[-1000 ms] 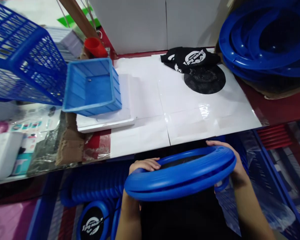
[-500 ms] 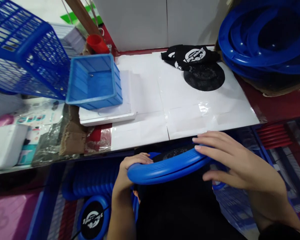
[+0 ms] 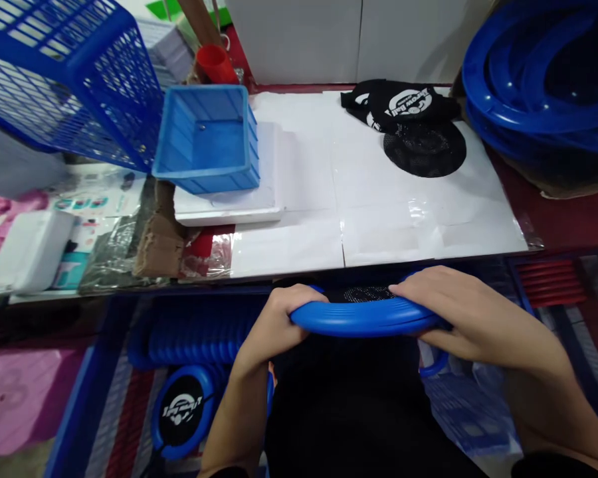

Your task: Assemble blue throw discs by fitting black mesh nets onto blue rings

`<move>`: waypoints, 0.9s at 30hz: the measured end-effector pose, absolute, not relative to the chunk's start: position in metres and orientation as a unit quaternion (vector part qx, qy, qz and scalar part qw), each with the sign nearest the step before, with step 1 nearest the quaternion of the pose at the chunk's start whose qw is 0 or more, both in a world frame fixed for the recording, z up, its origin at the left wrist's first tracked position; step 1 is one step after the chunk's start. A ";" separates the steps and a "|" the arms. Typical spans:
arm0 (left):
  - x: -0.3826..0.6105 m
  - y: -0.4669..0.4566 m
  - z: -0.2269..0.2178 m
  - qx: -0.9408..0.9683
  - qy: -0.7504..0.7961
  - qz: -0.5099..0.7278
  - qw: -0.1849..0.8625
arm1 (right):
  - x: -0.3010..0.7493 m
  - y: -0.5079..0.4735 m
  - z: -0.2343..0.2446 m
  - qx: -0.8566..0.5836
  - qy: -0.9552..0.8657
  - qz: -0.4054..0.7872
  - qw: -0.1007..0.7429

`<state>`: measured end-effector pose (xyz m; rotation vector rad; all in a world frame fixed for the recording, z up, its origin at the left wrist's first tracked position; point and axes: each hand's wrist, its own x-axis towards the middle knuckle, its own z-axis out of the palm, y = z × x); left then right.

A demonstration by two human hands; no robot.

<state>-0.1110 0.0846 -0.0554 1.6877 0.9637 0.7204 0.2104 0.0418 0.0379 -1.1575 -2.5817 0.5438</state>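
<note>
From my head camera, the table (image 3: pixel 303 249) in front of me is covered in white sheeting, red showing past its edges, with pale panels (image 3: pixel 299 43) rising behind it. I have the blue ring (image 3: pixel 359 320) low, just off the table's near edge and in front of my body, black mesh showing within it. My left hand (image 3: pixel 289 312) is wrapped round its left end and my right hand (image 3: pixel 443 309) is clamped on the other.

On the table's left, a blue bin (image 3: pixel 219 182) sits on a white slab (image 3: pixel 249 215), taking up that end, with a red cup (image 3: pixel 216 64) behind and a tilted lattice basket (image 3: pixel 80 73) beside it. Farther right lie printed black cloths (image 3: pixel 408 106) and a round mesh piece (image 3: pixel 426 151), next to piled blue rims (image 3: pixel 493 109). Below, more rings (image 3: pixel 194 345) stand in a row near a pink box (image 3: pixel 24 398); my arms hide part of this lower space.
</note>
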 end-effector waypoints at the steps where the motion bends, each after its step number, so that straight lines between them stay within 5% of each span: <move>1: -0.115 0.087 -0.059 0.688 0.398 0.300 0.527 | 0.215 0.041 0.038 -0.406 -0.882 0.196 0.138; 27: -0.128 0.107 -0.072 0.702 0.305 0.344 0.544 | 0.188 0.033 0.044 -0.377 -0.895 0.115 0.208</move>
